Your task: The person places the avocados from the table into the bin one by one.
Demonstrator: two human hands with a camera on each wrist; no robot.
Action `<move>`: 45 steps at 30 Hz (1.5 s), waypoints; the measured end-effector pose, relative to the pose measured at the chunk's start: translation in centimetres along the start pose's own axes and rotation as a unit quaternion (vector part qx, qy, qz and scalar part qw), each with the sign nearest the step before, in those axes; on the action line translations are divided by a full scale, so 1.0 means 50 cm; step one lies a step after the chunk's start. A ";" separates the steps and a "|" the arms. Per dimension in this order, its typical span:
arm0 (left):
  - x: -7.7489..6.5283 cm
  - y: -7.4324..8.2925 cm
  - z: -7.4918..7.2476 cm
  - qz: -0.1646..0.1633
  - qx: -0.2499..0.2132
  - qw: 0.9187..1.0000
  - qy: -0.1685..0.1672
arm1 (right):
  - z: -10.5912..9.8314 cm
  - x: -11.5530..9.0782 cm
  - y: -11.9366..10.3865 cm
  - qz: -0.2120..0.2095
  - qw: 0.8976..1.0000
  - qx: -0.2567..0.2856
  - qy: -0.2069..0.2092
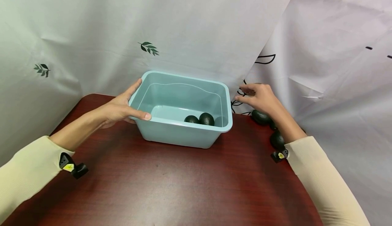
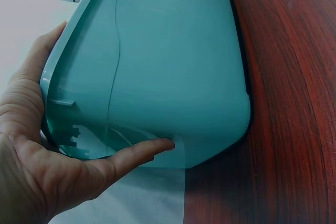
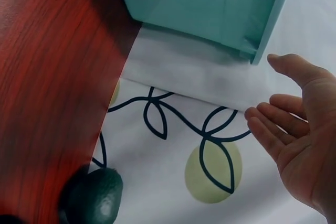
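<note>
A light blue plastic basin [image 1: 180,134] stands towards the back of the table. Two dark green avocados [image 1: 206,119] lie inside it, near its front right. My left hand [image 1: 119,108] grips the basin's left end, its thumb over the front rim corner and other fingers spread along the side. In the left wrist view those fingers lie against the outer wall. To the right of the basin, apart from its rim, is my right hand [image 1: 257,96], empty, with loosely bent fingers and the thumb towards the rim [image 3: 270,22].
More avocados [image 1: 260,117] lie at the table's right edge, partly hidden by the right forearm. White patterned cloth [image 1: 190,25] hangs behind and beside the dark red wooden table [image 1: 171,178]. Small black devices [image 1: 71,166] are strapped at both wrists.
</note>
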State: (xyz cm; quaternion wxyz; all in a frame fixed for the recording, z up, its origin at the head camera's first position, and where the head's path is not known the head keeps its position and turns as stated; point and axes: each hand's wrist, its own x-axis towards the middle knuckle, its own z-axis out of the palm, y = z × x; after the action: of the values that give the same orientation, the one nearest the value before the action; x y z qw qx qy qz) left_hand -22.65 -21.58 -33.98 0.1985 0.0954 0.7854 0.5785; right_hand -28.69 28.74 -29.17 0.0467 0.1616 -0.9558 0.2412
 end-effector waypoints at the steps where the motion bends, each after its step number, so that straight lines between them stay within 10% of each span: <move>1: 0.000 0.000 0.000 0.000 0.000 1.000 0.000 | 0.000 -0.002 0.002 0.004 1.000 -0.001 0.000; 45: 0.000 0.002 0.000 -0.002 0.000 1.000 0.000 | 0.007 -0.116 0.130 0.071 0.997 -0.005 0.013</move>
State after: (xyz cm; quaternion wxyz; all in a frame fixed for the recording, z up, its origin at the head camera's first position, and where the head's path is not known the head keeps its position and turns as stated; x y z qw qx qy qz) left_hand -22.67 -21.52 -33.87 0.1996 0.0940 0.7858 0.5779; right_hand -25.36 35.63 -33.35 0.0431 0.0895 -0.9654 0.2411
